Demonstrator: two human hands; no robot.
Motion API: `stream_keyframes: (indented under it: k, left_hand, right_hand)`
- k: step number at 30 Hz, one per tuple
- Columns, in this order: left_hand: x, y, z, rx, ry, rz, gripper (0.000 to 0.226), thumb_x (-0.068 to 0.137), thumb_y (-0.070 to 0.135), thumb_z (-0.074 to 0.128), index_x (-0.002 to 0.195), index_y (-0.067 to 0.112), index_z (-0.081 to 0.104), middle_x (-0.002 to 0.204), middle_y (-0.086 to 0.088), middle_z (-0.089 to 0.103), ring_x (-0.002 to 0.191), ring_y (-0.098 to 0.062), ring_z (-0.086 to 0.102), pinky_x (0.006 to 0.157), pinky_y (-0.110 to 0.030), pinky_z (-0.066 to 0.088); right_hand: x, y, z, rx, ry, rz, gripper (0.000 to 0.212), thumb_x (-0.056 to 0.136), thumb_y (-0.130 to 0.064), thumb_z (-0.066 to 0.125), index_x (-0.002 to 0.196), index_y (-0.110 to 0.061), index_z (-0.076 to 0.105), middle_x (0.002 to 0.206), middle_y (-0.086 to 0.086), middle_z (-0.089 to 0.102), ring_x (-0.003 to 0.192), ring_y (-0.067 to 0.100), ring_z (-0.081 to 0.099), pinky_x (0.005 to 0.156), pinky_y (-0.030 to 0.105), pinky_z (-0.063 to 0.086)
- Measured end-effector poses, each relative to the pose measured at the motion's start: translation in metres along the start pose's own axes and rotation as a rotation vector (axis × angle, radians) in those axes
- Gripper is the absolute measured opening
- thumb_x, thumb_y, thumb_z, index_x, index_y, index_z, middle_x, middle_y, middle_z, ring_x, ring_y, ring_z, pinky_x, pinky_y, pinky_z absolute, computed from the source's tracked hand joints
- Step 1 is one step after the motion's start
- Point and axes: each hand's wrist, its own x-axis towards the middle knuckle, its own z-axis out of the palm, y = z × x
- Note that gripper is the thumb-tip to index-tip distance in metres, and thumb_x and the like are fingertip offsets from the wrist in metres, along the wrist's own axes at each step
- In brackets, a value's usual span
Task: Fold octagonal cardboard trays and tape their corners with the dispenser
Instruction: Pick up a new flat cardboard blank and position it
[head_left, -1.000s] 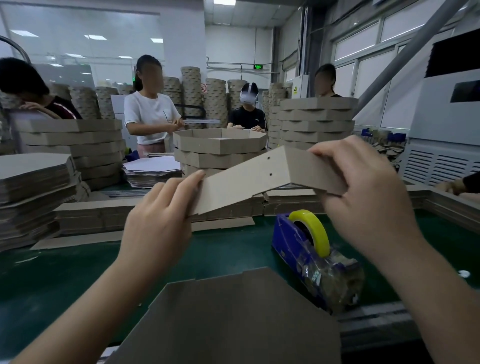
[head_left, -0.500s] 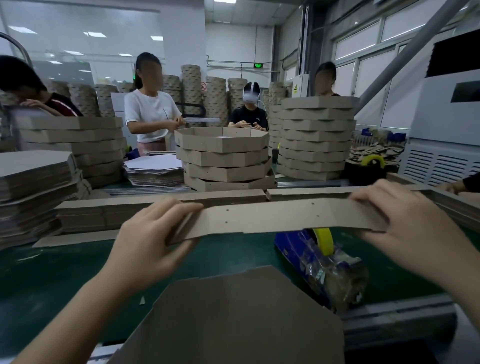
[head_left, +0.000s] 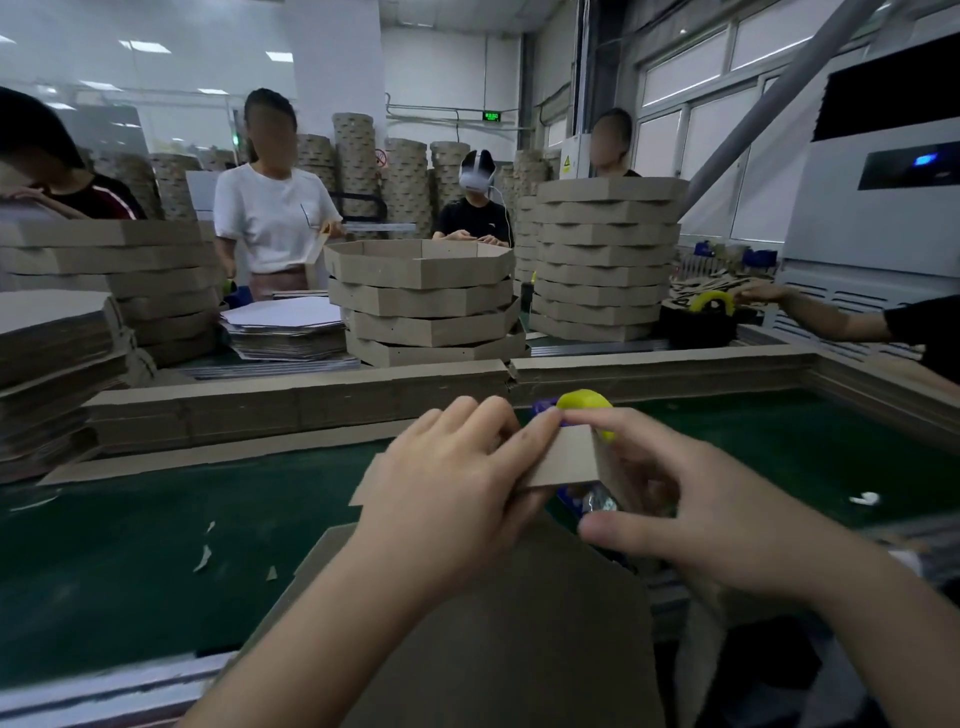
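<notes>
A brown cardboard strip (head_left: 563, 457) stands folded at a corner in front of me, above a flat cardboard tray base (head_left: 498, 639). My left hand (head_left: 452, 499) grips the strip's left part, thumb and fingers curled over its top edge. On the right side of the fold, my right hand (head_left: 691, 509) pinches the strip, index finger on the top edge, thumb below. Behind both hands sits the blue tape dispenser (head_left: 587, 501) with a yellow tape roll (head_left: 587, 408), mostly hidden.
The green table (head_left: 156, 545) carries small cardboard scraps. A low wall of cardboard strips (head_left: 311, 405) runs along the far edge. Beyond it stand stacks of folded octagonal trays (head_left: 426, 301), flat sheets (head_left: 47, 358), several people, and a person's arm (head_left: 831, 322) at right.
The strip was held long and flat between hands wide apart; now it is bent at a corner and both hands have come close together at the centre, lower toward the tray base.
</notes>
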Motion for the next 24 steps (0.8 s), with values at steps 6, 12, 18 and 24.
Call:
stream_keyframes:
  k: [6, 12, 18, 24]
  left_hand:
    - [-0.024, -0.009, 0.007, 0.035, 0.053, -0.081, 0.059, 0.079, 0.043, 0.057, 0.131, 0.017, 0.059, 0.104, -0.001, 0.065, 0.087, -0.024, 0.062, 0.069, -0.034, 0.05]
    - [-0.087, -0.053, 0.022, -0.276, -0.379, -0.833, 0.076, 0.066, 0.077, 0.058, 0.126, 0.03, 0.051, 0.112, 0.01, 0.061, 0.104, -0.015, 0.057, 0.086, -0.036, 0.051]
    - [-0.096, -0.042, 0.022, -0.791, -0.08, -0.94, 0.029, 0.067, 0.029, 0.087, 0.067, 0.018, 0.061, 0.06, -0.002, 0.065, 0.055, -0.009, 0.058, 0.048, -0.022, 0.045]
    - [-0.096, -0.024, 0.009, -0.775, -0.047, -0.856, 0.053, 0.058, 0.024, 0.092, 0.081, 0.022, 0.044, 0.054, 0.008, 0.058, 0.046, -0.002, 0.043, 0.042, -0.016, 0.035]
  right_hand:
    - [0.003, 0.008, 0.026, -0.001, 0.182, -0.032, 0.061, 0.064, -0.082, 0.058, 0.12, -0.063, 0.044, 0.111, -0.037, 0.056, 0.102, -0.015, 0.054, 0.072, 0.01, 0.044]
    - [-0.007, 0.028, 0.017, 0.165, 0.462, -0.025, 0.02, 0.075, -0.048, 0.066, 0.095, -0.044, 0.066, 0.08, -0.022, 0.064, 0.068, -0.004, 0.055, 0.056, 0.008, 0.041]
    - [-0.014, 0.031, 0.022, 0.385, 0.37, -0.06, 0.029, 0.071, -0.029, 0.083, 0.098, -0.035, 0.073, 0.102, -0.01, 0.07, 0.094, 0.009, 0.065, 0.072, 0.016, 0.052]
    - [-0.014, 0.027, 0.042, 0.414, 0.307, -0.07, 0.034, 0.064, -0.039, 0.076, 0.097, -0.031, 0.076, 0.103, -0.009, 0.07, 0.097, 0.008, 0.065, 0.074, 0.017, 0.052]
